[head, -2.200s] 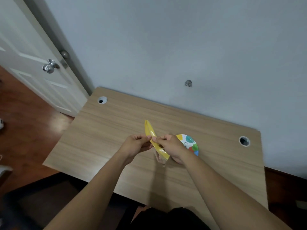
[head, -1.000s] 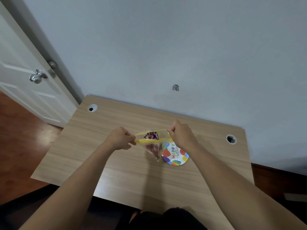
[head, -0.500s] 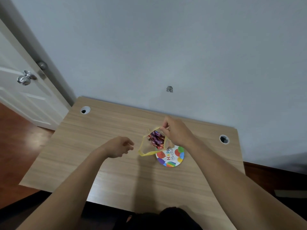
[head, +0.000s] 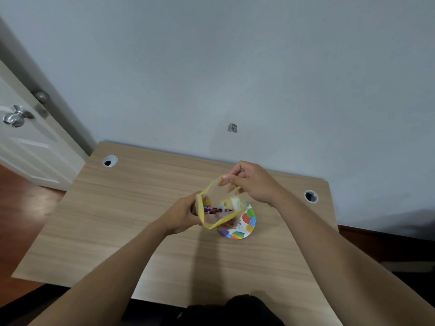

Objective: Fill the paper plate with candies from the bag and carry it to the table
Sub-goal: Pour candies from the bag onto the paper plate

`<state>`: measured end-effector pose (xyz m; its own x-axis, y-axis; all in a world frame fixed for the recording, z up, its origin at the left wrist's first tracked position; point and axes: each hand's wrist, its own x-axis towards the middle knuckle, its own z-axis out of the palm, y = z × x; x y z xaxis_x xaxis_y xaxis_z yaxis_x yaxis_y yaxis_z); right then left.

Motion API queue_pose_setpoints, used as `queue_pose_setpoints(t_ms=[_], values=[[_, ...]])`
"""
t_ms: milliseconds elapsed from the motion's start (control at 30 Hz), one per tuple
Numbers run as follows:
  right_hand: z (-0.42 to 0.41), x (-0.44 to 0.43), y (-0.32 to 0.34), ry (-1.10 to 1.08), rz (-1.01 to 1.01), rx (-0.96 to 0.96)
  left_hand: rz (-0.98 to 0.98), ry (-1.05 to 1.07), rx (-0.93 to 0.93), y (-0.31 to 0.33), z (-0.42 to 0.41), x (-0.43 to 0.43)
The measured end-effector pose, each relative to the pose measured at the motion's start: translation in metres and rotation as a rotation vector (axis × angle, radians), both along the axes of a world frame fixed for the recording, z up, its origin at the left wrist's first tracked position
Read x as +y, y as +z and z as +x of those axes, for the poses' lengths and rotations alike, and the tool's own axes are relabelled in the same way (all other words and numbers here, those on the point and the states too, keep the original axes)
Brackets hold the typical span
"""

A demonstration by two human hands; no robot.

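Note:
A clear bag with a yellow rim [head: 213, 223] hangs open above the wooden desk [head: 131, 222]. Wrapped candies [head: 211, 210] show inside it. My right hand [head: 253, 182] pinches the far side of the rim. My left hand [head: 182, 216] grips the near left side of the bag. Under the bag lies a small paper plate [head: 247, 225] with coloured dots and lettering, partly hidden by the bag. I cannot see any candy on the visible part of the plate.
The desk stands against a pale wall and has two round cable holes [head: 110, 161] [head: 311, 196]. A white door with a metal knob [head: 15, 117] is at the left. Dark wooden floor lies on either side of the desk.
The bag's mouth was pulled open. My left hand let go of the rim half a second ago and now grips the bag's left side again. The bag sits lower over the plate.

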<state>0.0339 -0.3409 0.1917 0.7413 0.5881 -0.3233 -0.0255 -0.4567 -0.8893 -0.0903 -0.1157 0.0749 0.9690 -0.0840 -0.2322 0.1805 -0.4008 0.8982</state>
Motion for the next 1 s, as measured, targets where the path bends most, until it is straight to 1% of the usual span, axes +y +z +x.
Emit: queue_pose_setpoints(t_ms=[33,133,267,367,433,533,600,700,833,933,1000], values=[[0.000,-0.002,-0.005,-0.045,0.020,0.041,-0.029,0.023,0.033,-0.004,-0.001,-0.002],[-0.003,-0.013,-0.023,-0.188,0.068,0.175,0.023,0.012,0.058,-0.012,-0.008,-0.012],[-0.012,-0.031,-0.057,-0.351,0.075,0.275,-0.048,0.023,0.171,-0.021,-0.015,-0.022],[-0.024,-0.042,-0.080,-0.456,0.066,0.392,-0.080,0.023,0.203,-0.026,-0.019,-0.030],[-0.035,-0.049,-0.099,-0.490,0.056,0.467,-0.116,0.063,0.219,-0.023,-0.020,-0.035],[-0.053,-0.057,-0.128,-0.459,0.051,0.534,-0.182,0.107,0.258,-0.026,-0.018,-0.041],[-0.064,-0.060,-0.142,-0.459,0.054,0.546,-0.208,0.115,0.282,-0.032,-0.020,-0.046],[-0.077,-0.060,-0.146,-0.459,0.014,0.555,-0.229,0.161,0.403,-0.042,-0.024,-0.057],[-0.085,-0.068,-0.164,-0.430,-0.032,0.525,-0.175,0.245,0.437,-0.048,-0.024,-0.074],[-0.095,-0.068,-0.155,-0.326,-0.097,0.410,-0.151,0.250,0.449,-0.046,-0.024,-0.086],[-0.098,-0.070,-0.155,-0.318,-0.134,0.311,-0.163,0.258,0.437,-0.055,-0.023,-0.092]])
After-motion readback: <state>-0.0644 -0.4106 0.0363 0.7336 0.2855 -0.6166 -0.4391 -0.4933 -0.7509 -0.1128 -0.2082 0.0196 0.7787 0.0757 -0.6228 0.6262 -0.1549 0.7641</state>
